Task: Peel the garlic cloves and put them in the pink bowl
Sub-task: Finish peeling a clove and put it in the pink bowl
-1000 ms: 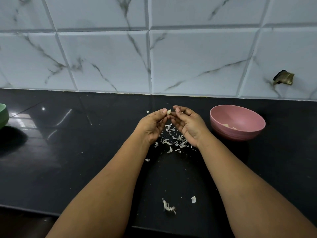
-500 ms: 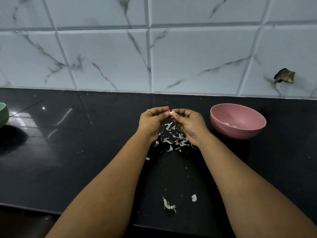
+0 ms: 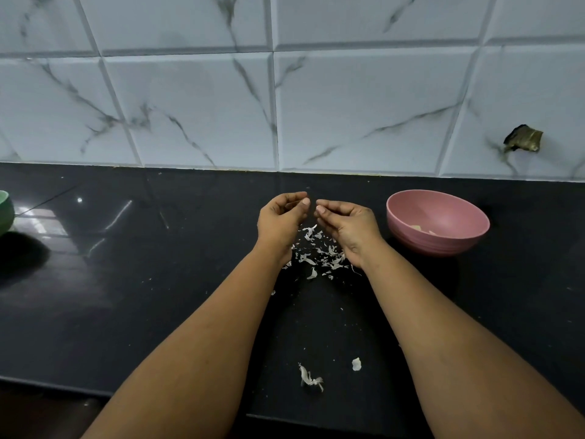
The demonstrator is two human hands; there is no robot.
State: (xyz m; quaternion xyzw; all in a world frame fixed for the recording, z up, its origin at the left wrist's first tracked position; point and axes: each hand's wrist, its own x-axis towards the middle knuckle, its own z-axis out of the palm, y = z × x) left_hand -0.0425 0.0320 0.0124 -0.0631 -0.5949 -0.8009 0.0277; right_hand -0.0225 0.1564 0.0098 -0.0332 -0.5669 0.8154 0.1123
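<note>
My left hand (image 3: 280,221) and my right hand (image 3: 348,226) hover side by side over the black counter, both with fingers curled inward. Their fingertips are a small gap apart. No garlic clove shows between or inside them, so whether either hand holds one is hidden. Beneath them lies a scatter of white garlic skins (image 3: 316,251). The pink bowl (image 3: 408,228) stands just right of my right hand, with a few pale peeled pieces (image 3: 418,229) at its bottom.
Two more skin scraps (image 3: 310,379) lie near the counter's front edge. A green bowl (image 3: 4,212) sits at the far left edge of view. The marbled tile wall runs along the back, with a dark broken spot (image 3: 522,141) at the right.
The clove seen pinched between both hands' fingertips earlier is out of sight now. The fingertips have drawn slightly apart, and the hands sit a little lower.
</note>
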